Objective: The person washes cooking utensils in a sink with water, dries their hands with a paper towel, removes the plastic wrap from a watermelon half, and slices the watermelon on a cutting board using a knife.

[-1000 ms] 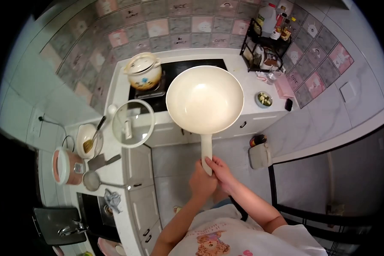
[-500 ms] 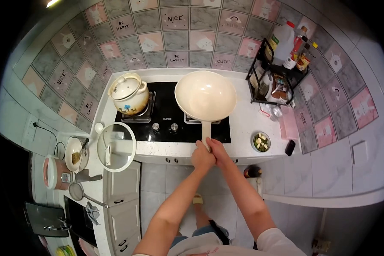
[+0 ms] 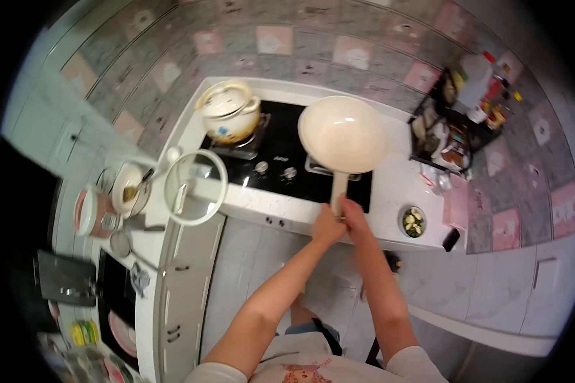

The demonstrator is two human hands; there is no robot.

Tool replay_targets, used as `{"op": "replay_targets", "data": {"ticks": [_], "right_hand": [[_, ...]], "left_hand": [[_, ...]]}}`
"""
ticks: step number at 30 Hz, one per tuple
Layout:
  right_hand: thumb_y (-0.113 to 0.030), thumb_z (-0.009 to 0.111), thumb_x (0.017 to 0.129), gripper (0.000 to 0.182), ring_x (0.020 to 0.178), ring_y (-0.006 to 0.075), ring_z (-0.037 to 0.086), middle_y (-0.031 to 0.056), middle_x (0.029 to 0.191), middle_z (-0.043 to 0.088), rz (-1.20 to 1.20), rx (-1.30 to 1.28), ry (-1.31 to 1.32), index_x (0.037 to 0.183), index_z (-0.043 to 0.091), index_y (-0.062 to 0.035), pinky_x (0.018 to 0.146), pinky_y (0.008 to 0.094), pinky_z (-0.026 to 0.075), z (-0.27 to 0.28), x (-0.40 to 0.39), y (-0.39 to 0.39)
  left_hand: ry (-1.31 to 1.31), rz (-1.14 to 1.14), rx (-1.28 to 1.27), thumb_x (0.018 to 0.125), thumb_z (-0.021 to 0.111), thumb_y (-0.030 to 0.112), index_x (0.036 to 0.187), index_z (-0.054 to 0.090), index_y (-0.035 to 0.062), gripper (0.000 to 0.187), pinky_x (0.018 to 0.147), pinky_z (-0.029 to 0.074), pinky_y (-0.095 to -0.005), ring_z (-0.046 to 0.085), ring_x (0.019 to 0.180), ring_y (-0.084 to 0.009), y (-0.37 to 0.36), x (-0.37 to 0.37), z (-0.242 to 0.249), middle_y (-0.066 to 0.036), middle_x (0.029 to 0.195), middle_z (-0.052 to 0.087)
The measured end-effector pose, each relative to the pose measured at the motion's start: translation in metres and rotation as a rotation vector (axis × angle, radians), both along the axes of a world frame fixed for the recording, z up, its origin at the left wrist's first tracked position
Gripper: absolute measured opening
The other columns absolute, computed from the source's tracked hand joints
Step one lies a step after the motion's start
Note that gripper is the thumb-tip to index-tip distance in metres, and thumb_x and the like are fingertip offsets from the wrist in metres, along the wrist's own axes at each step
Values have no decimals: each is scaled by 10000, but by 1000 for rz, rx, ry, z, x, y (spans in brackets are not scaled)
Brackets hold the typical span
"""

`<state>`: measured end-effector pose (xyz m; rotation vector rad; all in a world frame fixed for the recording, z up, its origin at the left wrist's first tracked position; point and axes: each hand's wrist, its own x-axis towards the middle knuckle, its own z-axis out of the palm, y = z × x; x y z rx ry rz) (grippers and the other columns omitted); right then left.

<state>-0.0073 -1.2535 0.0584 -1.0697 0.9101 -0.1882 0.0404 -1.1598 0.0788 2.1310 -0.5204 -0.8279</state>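
Observation:
A cream wok [image 3: 342,137] sits over the right burner of the black gas stove [image 3: 281,115], its long handle [image 3: 340,186] pointing toward me. My left hand [image 3: 328,226] is closed around the lower end of the handle. Beside it, my right hand [image 3: 354,217] is also closed on the handle's end, with the two hands touching. The wok's inside is smooth and shows only light reflections. On the left burner stands a lidded, flower-patterned pot [image 3: 230,115].
A glass lid [image 3: 196,187] overhangs the left counter edge. To the right are a bowl of green and white food pieces [image 3: 413,222], a black phone-like object [image 3: 451,240] and a bottle rack [image 3: 441,137]. At left are a white bowl [image 3: 131,188], a strainer [image 3: 121,242] and a sink [image 3: 116,287].
My view has turned, so the stove and counter appear shifted right and tilted. Both hands stay on the wok's handle, and the wok keeps its place over the right burner.

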Motion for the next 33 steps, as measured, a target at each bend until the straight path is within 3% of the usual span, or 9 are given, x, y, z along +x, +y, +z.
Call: {"op": "replay_targets", "data": {"ticks": [7, 11, 15, 18, 22, 23, 26, 27, 33], "right_hand": [[-369, 568, 948, 397, 826, 114, 532, 50, 1013, 596, -158, -117, 26, 1174, 506, -48, 691, 269, 437, -11, -24, 32], [-221, 574, 949, 365, 967, 136, 537, 55, 1073, 570, -287, -520, 115, 1249, 468, -44, 858, 276, 434, -5, -63, 73], [-108, 560, 945, 307, 971, 139, 526, 56, 1064, 550, -270, -690, 90, 1230, 479, -27, 864, 271, 430, 5, -79, 79], [-109, 557, 947, 294, 973, 136, 523, 59, 1067, 544, -314, -636, 118, 1221, 485, -28, 867, 263, 427, 6, -67, 69], [-123, 572, 941, 366, 926, 160, 538, 91, 1099, 546, -313, -708, 319, 1264, 423, -36, 763, 278, 470, 53, -11, 86], [-128, 564, 941, 394, 818, 143, 546, 118, 1141, 532, -280, -965, 238, 1287, 394, -49, 592, 249, 460, -7, -29, 60], [-128, 560, 941, 404, 841, 155, 562, 142, 1173, 510, -348, -631, 247, 1300, 392, -50, 598, 256, 475, 31, 0, 70], [-131, 571, 936, 409, 957, 192, 554, 155, 1194, 493, -365, -588, 267, 1292, 397, -30, 756, 303, 498, 44, 6, 74], [-176, 608, 922, 404, 924, 197, 562, 129, 1096, 543, -399, -697, 378, 1250, 437, -12, 787, 314, 492, 14, -8, 56]], "left_hand": [[175, 203, -159, 779, 691, 346, 1259, 386, -92, 718, 887, 468, -412, 572, 1051, -388, 85, 13, 17, -259, 1144, 556], [-796, 626, 38, 788, 633, 91, 1178, 478, -67, 448, 924, 409, -475, 509, 1046, -409, 188, 111, -23, -258, 1100, 529], [-928, 674, 430, 742, 715, 182, 1173, 489, 9, 516, 899, 435, -474, 525, 1068, -380, 275, 237, -27, -230, 1169, 530], [-427, 484, 588, 729, 745, 315, 1162, 499, 16, 581, 885, 470, -470, 545, 1091, -387, 303, 303, -52, -220, 1147, 557], [-379, 289, 442, 755, 708, 378, 1027, 543, -17, 507, 789, 520, -479, 643, 882, -403, 333, 353, -119, -250, 935, 654], [-416, 296, 407, 762, 699, 374, 1000, 546, -22, 487, 770, 516, -488, 641, 840, -412, 333, 354, -124, -254, 889, 654], [-497, 313, 326, 779, 679, 363, 928, 551, -35, 444, 715, 503, -510, 635, 749, -435, 335, 338, -90, -265, 780, 647], [-512, 315, 302, 782, 676, 359, 912, 550, -38, 436, 699, 497, -514, 632, 740, -439, 334, 332, -80, -267, 762, 641], [-416, 270, 183, 789, 683, 311, 870, 560, -13, 356, 626, 491, -486, 632, 702, -430, 319, 256, 39, -233, 719, 640]]}}
